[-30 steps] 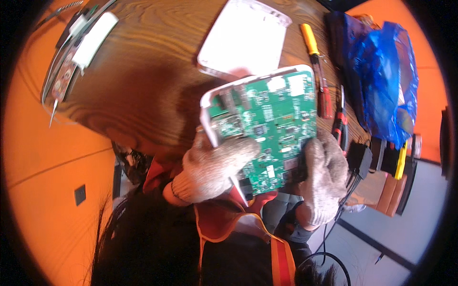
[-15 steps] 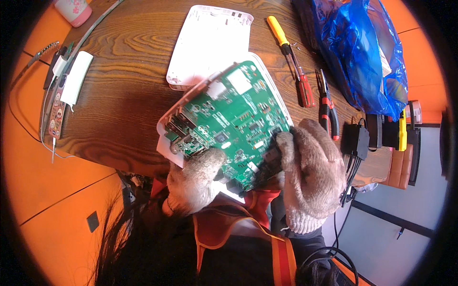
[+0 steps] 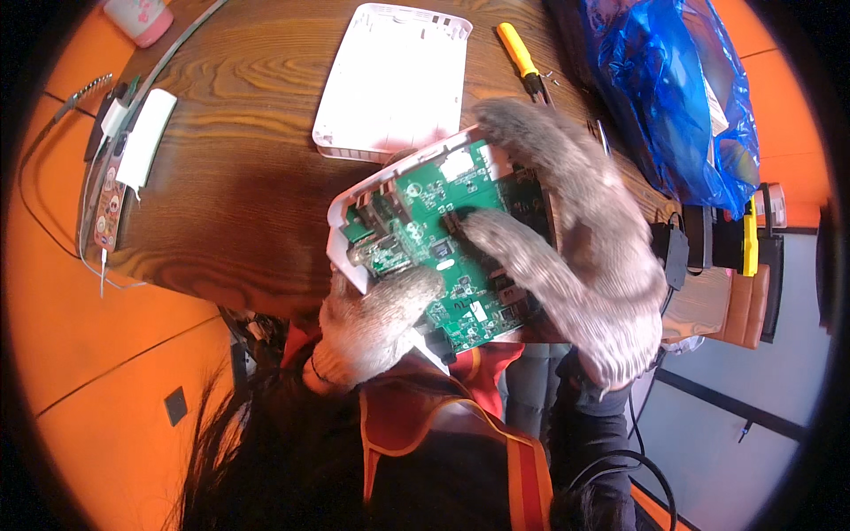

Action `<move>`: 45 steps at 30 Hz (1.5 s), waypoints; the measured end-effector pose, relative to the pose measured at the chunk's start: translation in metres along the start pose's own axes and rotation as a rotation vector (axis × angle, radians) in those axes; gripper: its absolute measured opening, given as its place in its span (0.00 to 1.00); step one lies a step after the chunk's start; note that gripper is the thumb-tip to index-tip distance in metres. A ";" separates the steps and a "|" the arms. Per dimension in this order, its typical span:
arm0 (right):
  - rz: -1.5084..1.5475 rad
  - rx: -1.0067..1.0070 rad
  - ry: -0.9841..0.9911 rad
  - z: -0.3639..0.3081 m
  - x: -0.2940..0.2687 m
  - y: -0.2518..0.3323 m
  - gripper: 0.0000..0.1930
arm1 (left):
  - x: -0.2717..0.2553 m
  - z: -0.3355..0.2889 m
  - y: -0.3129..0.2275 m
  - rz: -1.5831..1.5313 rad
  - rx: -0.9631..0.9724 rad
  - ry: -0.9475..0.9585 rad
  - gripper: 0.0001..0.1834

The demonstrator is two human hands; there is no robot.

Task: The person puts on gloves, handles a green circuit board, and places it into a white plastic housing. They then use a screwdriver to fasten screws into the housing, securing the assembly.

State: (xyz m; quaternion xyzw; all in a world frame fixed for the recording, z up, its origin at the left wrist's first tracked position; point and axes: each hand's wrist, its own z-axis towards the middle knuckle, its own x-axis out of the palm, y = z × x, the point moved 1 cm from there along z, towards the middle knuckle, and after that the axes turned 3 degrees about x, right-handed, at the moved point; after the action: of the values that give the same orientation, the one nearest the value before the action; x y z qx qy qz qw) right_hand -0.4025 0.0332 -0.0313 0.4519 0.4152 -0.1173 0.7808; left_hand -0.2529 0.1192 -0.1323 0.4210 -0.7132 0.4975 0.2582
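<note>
Taking the green circuit board (image 3: 446, 257) as the middle of the dial, it sits in a white casing (image 3: 341, 259), held up tilted at the near edge of the wooden surface (image 3: 235, 190), component side toward the camera. The left of the two gloved hands (image 3: 372, 320) is at about half past seven, clasping casing and board with its thumb laid over the green face and its other fingers hidden below. The right hand (image 3: 589, 252) is at three o'clock, thumb reaching across to the board's middle and fingers spread over its one o'clock corner; whether it grips or only rests there I cannot tell. A white plastic cover (image 3: 394, 84) lies at eleven o'clock, its lower edge close to the casing. Just past twelve is a yellow-handled screwdriver (image 3: 518, 50), its lower end hidden by the right hand, with small loose screws (image 3: 550, 78) beside it. A blue plastic bag (image 3: 664, 102) fills two o'clock. Farther out at three is a black box (image 3: 675, 252). Toward ten lies a white oblong piece (image 3: 147, 137), with a pink and white cup (image 3: 139, 19) beyond it near the rim of the view. A red apron (image 3: 403, 411) shows below, between six and seven.
</note>
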 end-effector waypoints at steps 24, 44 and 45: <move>0.145 0.125 -0.035 0.005 0.021 0.003 0.30 | 0.004 0.003 0.003 0.076 0.019 0.091 0.23; 0.599 0.399 -0.522 -0.077 -0.015 -0.031 0.29 | -0.002 0.019 0.001 0.207 0.533 -0.051 0.17; 0.604 0.407 -0.512 -0.079 -0.013 -0.030 0.28 | -0.004 0.019 0.001 0.244 0.568 -0.076 0.17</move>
State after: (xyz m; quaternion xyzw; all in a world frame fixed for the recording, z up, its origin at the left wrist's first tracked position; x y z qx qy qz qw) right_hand -0.4702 0.0772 -0.0594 0.6538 0.0261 -0.0715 0.7528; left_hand -0.2504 0.1027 -0.1431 0.4061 -0.6000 0.6880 0.0416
